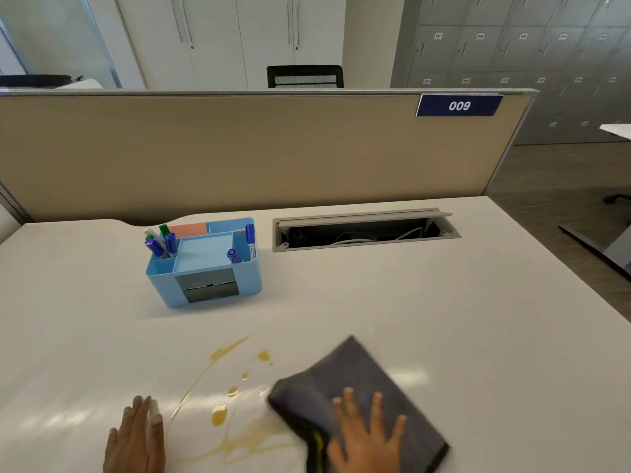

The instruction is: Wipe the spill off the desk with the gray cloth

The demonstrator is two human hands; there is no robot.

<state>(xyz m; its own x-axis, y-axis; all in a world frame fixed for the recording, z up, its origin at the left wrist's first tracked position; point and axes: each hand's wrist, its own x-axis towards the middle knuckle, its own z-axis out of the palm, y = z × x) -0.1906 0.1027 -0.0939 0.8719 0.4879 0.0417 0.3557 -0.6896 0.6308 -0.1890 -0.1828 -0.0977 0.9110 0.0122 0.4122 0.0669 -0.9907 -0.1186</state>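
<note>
R hand (367, 433) flat on cloth (355, 404), fingers spread, palm pressing down, not pinching; prob. so the whole pad drags evenly. L hand (136, 435) open too, fingers together, flat on desk (444, 302) just left of spill (222, 414), holding nothing; looks like bracing while the other side wipes.

Cloth: dark gray, folded to a rough rectangle, lying on desk near front edge, right of spill. Left edge bunched and blurred, touching or just at the smeared part of spill; can't tell if overlapping. Yellow-green strip at cloth's near edge, maybe a tag or trim.

Spill: amber liquid, several drops plus thin streaks running up-left toward organizer (205, 264), and a smeared patch near front edge between the hands. Most of it unwiped, so task judged early. Next pass likely needs a sweep leftward across drops, w/ enough pressure to lift rather than spread.

Further out: blue organizer w/ markers stands well behind spill, clear of wipe path. Open cable tray (365, 230) at back right, cords inside. Tan partition (239, 155) behind, tag "009".
</note>
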